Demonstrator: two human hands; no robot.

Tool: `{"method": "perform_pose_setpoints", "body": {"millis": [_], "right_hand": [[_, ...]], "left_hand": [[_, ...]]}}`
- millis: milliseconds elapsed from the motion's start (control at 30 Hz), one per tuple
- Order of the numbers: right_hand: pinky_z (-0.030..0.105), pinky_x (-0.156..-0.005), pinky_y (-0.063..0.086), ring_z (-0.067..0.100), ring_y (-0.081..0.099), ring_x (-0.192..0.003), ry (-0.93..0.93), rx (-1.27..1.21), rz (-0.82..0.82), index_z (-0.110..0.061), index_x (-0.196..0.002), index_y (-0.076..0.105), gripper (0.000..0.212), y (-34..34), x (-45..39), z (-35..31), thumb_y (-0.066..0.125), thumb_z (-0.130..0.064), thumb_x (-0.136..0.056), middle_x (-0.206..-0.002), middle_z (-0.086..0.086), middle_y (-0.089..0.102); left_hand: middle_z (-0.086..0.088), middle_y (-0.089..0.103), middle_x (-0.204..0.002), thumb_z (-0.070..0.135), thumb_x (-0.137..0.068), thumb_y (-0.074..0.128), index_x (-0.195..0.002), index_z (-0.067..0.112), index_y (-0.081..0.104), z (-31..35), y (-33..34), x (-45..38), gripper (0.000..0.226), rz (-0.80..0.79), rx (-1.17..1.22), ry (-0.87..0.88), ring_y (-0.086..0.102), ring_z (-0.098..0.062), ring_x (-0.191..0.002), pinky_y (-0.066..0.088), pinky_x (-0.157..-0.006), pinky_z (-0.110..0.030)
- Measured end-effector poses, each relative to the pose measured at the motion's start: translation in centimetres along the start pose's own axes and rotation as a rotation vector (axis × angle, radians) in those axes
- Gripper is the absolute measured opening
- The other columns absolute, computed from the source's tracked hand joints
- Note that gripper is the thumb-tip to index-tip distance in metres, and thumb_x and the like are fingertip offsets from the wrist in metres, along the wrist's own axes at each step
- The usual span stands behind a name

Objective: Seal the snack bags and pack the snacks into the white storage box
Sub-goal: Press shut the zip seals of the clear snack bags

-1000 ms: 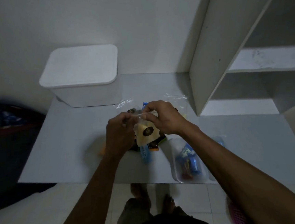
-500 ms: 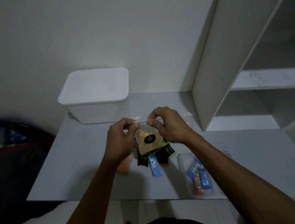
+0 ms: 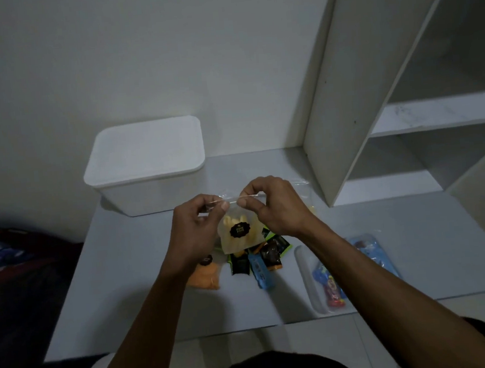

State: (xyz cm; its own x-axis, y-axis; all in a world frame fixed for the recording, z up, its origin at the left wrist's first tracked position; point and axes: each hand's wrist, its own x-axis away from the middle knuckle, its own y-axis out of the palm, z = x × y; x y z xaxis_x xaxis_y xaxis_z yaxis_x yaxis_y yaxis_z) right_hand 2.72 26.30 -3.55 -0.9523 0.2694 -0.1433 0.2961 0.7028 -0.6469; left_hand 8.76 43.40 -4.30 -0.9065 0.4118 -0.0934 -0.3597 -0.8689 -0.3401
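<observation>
Both hands hold one clear zip bag of pale yellow snacks (image 3: pixel 238 231) up at the centre of the frame: the left hand (image 3: pixel 194 232) and the right hand (image 3: pixel 272 207) each pinch its top strip between thumb and curled fingers. To seal it well, I judge the pinches should slide outward along the strip, pressing the whole way to both corners. Loose snack packets (image 3: pixel 259 258) lie below on the table (image 3: pixel 416 242), and the white storage box (image 3: pixel 148 165), lid on, stands upper left.
</observation>
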Motion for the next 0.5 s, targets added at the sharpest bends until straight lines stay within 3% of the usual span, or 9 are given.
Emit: {"method": "perform_pose_setpoints", "body": {"millis": [133, 233, 333, 400, 500], "right_hand": [[0.018, -0.067, 0.042, 0.000, 0.065, -0.076, 0.094, -0.141, -0.008, -0.027, -0.084, 0.071, 0.007, -0.4, 0.6, 0.0, 0.073, -0.033, -0.087, -0.088, -0.011, 0.073], [0.026, -0.064, 0.051, 0.008, 0.067, -0.072, 0.171, -0.199, 0.041, -0.027, -0.081, 0.071, 0.007, -0.6, 1.1, 0.5, 0.074, -0.031, -0.086, -0.085, -0.010, 0.073], [0.031, -0.071, 0.056, 0.007, 0.069, -0.078, 0.186, -0.212, 0.073, -0.024, -0.082, 0.073, 0.007, -0.7, 1.5, 0.7, 0.076, -0.029, -0.085, -0.084, -0.010, 0.072], [0.026, -0.076, 0.054, 0.002, 0.068, -0.082, 0.208, -0.262, 0.070, -0.024, -0.082, 0.075, 0.006, -1.1, 1.6, 0.7, 0.077, -0.029, -0.083, -0.084, -0.009, 0.073], [0.013, -0.070, 0.046, -0.004, 0.064, -0.075, 0.247, -0.329, 0.072, -0.025, -0.075, 0.072, 0.010, -1.9, 1.7, 0.6, 0.078, -0.025, -0.083, -0.087, -0.004, 0.074]], "left_hand": [[0.006, 0.072, -0.081, 0.013, -0.091, 0.067, -0.086, 0.016, 0.073, 0.4, 0.2, -0.1, 0.007, -0.006, 0.046, 0.005, 0.065, 0.003, -0.075, 0.047, -0.062, -0.007], [0.004, 0.072, -0.082, 0.014, -0.090, 0.068, -0.084, 0.019, 0.072, 0.3, 0.7, -0.2, 0.009, -0.010, 0.071, -0.020, 0.066, 0.000, -0.074, 0.047, -0.061, -0.010], [0.003, 0.072, -0.083, 0.013, -0.090, 0.068, -0.085, 0.017, 0.072, 0.5, 1.3, -0.2, 0.008, -0.012, 0.065, -0.027, 0.066, 0.001, -0.073, 0.048, -0.059, -0.009], [0.002, 0.072, -0.084, 0.013, -0.090, 0.068, -0.086, 0.017, 0.072, 0.6, 1.2, -0.3, 0.007, -0.010, 0.064, -0.028, 0.066, 0.002, -0.072, 0.047, -0.059, -0.009], [-0.002, 0.071, -0.086, 0.011, -0.090, 0.068, -0.089, 0.010, 0.072, 1.0, 1.1, -0.5, 0.005, -0.016, 0.081, -0.045, 0.066, 0.006, -0.069, 0.045, -0.053, -0.007]]}}
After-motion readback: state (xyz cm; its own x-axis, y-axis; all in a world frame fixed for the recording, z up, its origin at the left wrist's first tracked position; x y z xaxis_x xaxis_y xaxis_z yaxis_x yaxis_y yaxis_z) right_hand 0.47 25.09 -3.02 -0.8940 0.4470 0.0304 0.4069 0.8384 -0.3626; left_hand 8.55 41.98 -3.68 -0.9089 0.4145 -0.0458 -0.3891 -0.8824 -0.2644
